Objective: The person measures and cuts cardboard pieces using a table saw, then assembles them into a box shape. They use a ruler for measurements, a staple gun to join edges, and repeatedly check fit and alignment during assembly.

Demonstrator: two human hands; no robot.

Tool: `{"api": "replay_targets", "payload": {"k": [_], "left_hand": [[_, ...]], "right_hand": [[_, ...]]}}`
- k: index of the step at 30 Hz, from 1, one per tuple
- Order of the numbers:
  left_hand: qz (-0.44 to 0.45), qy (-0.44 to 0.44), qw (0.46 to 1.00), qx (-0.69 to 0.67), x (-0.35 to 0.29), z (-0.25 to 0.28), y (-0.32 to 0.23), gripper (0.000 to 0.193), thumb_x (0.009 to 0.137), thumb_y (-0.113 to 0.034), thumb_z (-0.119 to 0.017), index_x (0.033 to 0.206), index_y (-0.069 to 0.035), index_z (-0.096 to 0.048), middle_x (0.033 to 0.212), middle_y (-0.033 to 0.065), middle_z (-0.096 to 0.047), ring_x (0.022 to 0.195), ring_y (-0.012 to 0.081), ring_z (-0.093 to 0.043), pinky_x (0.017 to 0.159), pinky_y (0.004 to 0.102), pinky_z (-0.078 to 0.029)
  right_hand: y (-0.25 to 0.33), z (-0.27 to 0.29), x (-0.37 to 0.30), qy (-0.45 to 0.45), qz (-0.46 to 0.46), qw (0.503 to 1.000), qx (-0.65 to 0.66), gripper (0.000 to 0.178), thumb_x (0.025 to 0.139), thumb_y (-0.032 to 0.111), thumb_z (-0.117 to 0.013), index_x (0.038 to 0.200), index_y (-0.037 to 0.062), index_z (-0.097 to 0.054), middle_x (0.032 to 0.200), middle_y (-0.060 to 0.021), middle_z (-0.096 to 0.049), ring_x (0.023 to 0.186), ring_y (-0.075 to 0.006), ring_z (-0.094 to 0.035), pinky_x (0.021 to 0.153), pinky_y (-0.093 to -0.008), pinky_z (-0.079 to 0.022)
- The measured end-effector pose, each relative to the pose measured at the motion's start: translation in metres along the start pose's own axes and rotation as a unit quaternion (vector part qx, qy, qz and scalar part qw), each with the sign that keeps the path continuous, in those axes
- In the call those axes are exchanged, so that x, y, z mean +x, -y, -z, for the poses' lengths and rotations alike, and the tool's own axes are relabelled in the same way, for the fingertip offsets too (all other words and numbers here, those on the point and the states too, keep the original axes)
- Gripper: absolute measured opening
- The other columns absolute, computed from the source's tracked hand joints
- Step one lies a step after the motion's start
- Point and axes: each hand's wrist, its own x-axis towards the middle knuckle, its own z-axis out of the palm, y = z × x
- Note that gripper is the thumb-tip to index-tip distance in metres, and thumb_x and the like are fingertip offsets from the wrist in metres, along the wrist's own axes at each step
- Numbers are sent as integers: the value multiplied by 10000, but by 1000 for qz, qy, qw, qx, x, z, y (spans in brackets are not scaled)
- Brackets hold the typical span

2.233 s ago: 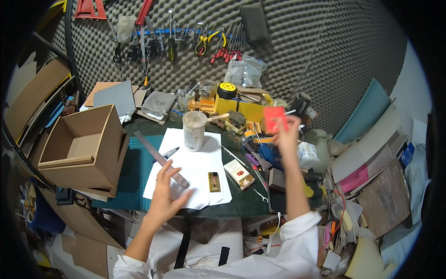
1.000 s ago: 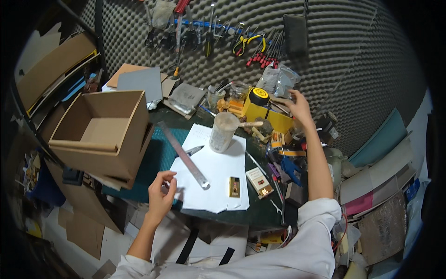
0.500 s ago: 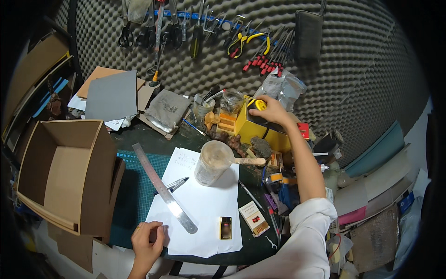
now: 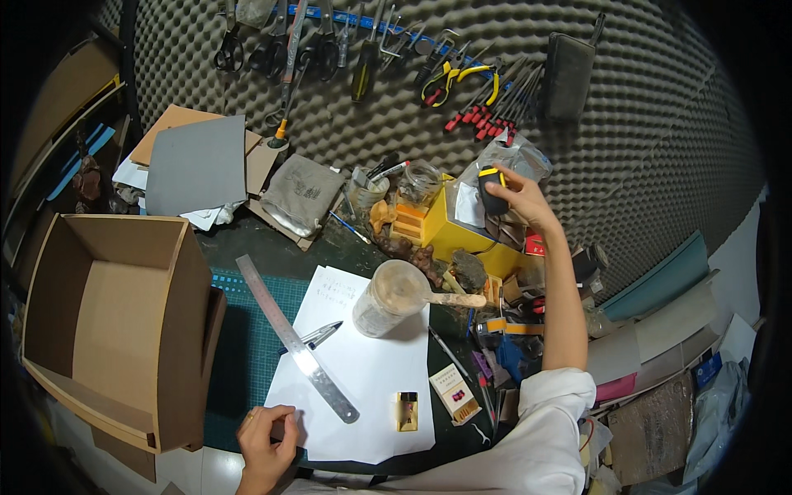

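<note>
"So, what is the right grip (image 4: 528, 205) doing?"

"Picking up, it seems. It is closed on the black and yellow tape measure (image 4: 493, 196), over the yellow box (image 4: 444, 231)."

"And the left grip (image 4: 267, 444)?"

"Half open, with nothing seen in it, near the paper (image 4: 371, 437)."

"What does the next move need?"

"Likely a firm hold, and care around the jar (image 4: 384, 304) and wooden stick (image 4: 459, 299). The metal ruler (image 4: 299, 351) lies across a pen (image 4: 327, 332)."

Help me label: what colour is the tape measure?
Tape measure: black and yellow, best seen in head view.
</note>
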Motion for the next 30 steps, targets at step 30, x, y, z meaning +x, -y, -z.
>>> {"api": "replay_targets", "payload": {"k": [30], "left_hand": [[30, 40, 998, 47, -4, 1, -4, 117, 908, -115, -655, 939, -9, -618, 874, 90, -642, 756, 175, -619, 685, 296, -510]], "right_hand": [[-21, 8, 52, -341, -7, 906, -251, 286, 816, 190, -657, 1032, 1, -658, 997, -290, -657, 972, -461, -626, 862, -517, -500]]}}
